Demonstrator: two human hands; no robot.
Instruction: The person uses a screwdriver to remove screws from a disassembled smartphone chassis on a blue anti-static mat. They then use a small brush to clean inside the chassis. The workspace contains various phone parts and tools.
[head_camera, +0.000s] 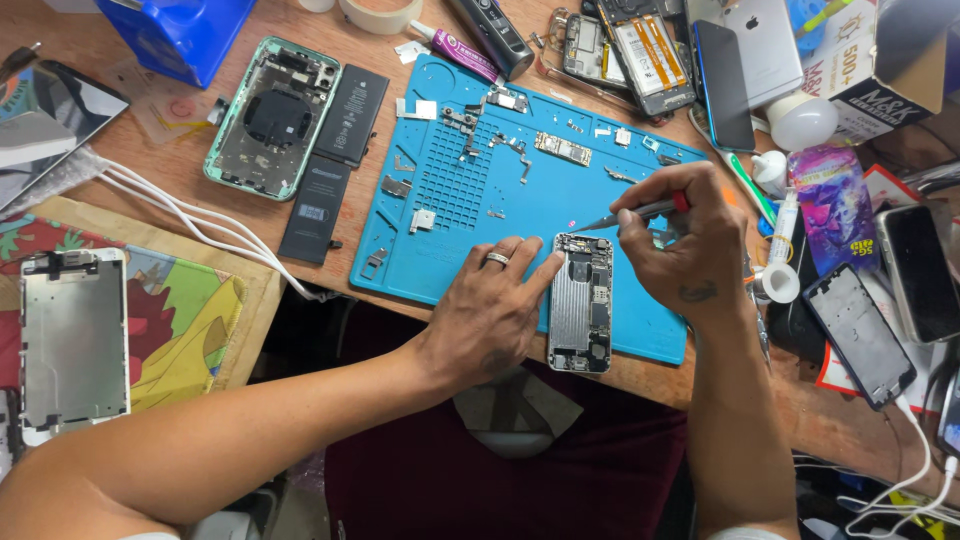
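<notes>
Table (330, 215): I saw a wooden top crowded with phone parts, reaching from the far edge to the near edge by my lap.
Blue mat (650, 335): it lay mid-table, its far half scattered with small screws, brackets and a little board.
Green phone shell (272, 117): it sat far left of the mat, opened, with two black batteries (335, 150) just to its right.
White cables (190, 220): they ran across the left side toward the mat's near left corner.
Opened phone (581, 303): I found it on the near right part of the mat, lying lengthwise, insides up, between my two hands.
Left hand (487, 310): it rested on the mat, fingers pressed together, the fingertips touching the phone's left edge; a ring showed on one.
Right hand (680, 245): just right of the phone, its fingers pinched a red-collared screwdriver (640, 212).
Screwdriver tip: it pointed left, at the phone's far end.
</notes>
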